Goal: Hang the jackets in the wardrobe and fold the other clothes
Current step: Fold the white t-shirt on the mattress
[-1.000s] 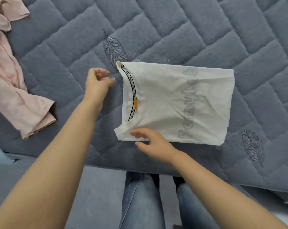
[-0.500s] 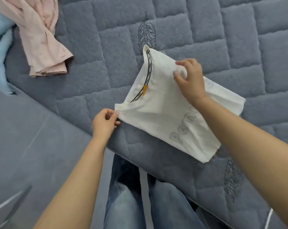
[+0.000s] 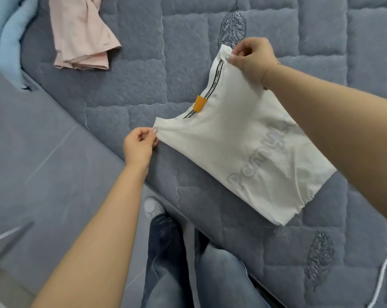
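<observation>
Nearest, the person's legs in blue jeans stand against the edge of the quilted grey bed cover, one pale shoe on the grey floor. Just beyond, the left hand pinches the near shoulder corner of the folded white T-shirt between thumb and fingertips. The shirt lies across the cover with its faint lettering showing and its neckline facing left — a black-and-white tape and an orange tag sit inside the collar. Farther off, the right hand pinches the far shoulder corner, fingers curled on the cloth. Beyond them, a pink garment lies crumpled on the cover, well apart from the shirt, and a light blue fleecy cloth sits at the far left edge.
</observation>
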`<control>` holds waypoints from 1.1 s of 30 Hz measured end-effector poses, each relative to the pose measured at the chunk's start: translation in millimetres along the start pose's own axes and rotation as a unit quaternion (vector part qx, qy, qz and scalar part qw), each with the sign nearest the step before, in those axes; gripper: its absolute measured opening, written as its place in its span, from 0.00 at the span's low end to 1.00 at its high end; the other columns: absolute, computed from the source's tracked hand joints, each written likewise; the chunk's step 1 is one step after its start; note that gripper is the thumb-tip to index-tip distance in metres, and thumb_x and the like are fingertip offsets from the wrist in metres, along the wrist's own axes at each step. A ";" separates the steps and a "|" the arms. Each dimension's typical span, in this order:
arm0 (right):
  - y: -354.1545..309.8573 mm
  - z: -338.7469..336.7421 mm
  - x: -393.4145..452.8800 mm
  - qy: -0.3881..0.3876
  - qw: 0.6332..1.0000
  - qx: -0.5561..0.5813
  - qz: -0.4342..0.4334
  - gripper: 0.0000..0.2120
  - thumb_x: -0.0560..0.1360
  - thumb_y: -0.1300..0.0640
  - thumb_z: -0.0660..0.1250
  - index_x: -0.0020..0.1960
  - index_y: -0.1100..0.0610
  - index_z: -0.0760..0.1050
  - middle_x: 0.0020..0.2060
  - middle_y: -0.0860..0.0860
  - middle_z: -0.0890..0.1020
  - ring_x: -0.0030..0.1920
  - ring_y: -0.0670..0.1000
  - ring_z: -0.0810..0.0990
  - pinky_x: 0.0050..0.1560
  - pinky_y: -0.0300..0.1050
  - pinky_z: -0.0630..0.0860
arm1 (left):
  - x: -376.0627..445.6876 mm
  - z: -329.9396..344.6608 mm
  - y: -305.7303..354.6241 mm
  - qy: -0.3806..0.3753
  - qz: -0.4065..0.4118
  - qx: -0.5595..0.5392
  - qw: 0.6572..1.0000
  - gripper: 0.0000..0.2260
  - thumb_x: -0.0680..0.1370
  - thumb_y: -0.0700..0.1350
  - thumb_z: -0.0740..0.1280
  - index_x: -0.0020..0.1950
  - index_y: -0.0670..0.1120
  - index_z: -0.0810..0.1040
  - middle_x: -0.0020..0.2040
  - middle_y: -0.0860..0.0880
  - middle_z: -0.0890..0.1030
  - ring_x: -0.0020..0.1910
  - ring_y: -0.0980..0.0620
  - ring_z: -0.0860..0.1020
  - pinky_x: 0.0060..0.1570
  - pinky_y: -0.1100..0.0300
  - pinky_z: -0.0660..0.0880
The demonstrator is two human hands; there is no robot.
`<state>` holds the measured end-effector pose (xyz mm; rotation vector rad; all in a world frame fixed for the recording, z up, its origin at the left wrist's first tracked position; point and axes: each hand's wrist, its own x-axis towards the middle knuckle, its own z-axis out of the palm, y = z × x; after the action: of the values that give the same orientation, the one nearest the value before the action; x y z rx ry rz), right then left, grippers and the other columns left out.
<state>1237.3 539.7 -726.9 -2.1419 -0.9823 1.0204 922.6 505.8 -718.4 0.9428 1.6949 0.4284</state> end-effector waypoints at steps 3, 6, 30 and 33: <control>4.1 -8.4 -18.8 0.026 1.000 0.003 -0.012 0.05 0.74 0.53 0.70 0.47 0.51 0.75 0.39 0.46 0.74 0.38 0.42 0.71 0.41 0.30 0.71 | -10.5 9.7 -4.0 0.057 -0.017 -0.032 0.998 0.08 0.79 0.42 0.68 0.56 0.45 0.71 0.42 0.51 0.78 0.37 0.57 0.76 0.46 0.62 0.75; 28.6 -36.2 -64.8 0.010 0.999 -0.016 -0.026 0.09 0.75 0.56 0.69 0.55 0.54 0.76 0.50 0.50 0.76 0.48 0.45 0.73 0.52 0.36 0.70 | -47.3 27.1 -12.4 0.085 -0.110 -0.075 0.987 0.21 0.78 0.47 0.70 0.66 0.44 0.66 0.52 0.49 0.78 0.42 0.56 0.78 0.41 0.63 0.75; 196.4 -176.4 -190.3 -0.016 0.980 0.050 0.193 0.11 0.82 0.58 0.62 0.41 0.52 0.71 0.34 0.52 0.75 0.29 0.41 0.78 0.29 0.34 0.78 | -240.3 157.3 -126.3 -0.248 -0.133 0.151 0.948 0.12 0.77 0.44 0.71 0.34 0.45 0.80 0.35 0.48 0.83 0.40 0.51 0.81 0.46 0.55 0.77; 197.0 -168.7 -190.9 0.023 0.976 0.077 0.203 0.11 0.82 0.59 0.61 0.40 0.53 0.70 0.34 0.53 0.75 0.25 0.41 0.77 0.27 0.36 0.78 | -241.9 163.3 -127.6 -0.222 -0.130 0.175 0.951 0.12 0.77 0.44 0.71 0.34 0.44 0.79 0.38 0.45 0.83 0.40 0.51 0.79 0.48 0.52 0.77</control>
<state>1364.4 244.9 -701.8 -2.2720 -0.4310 1.1848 1047.3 212.9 -707.9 0.9629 1.4685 -0.2565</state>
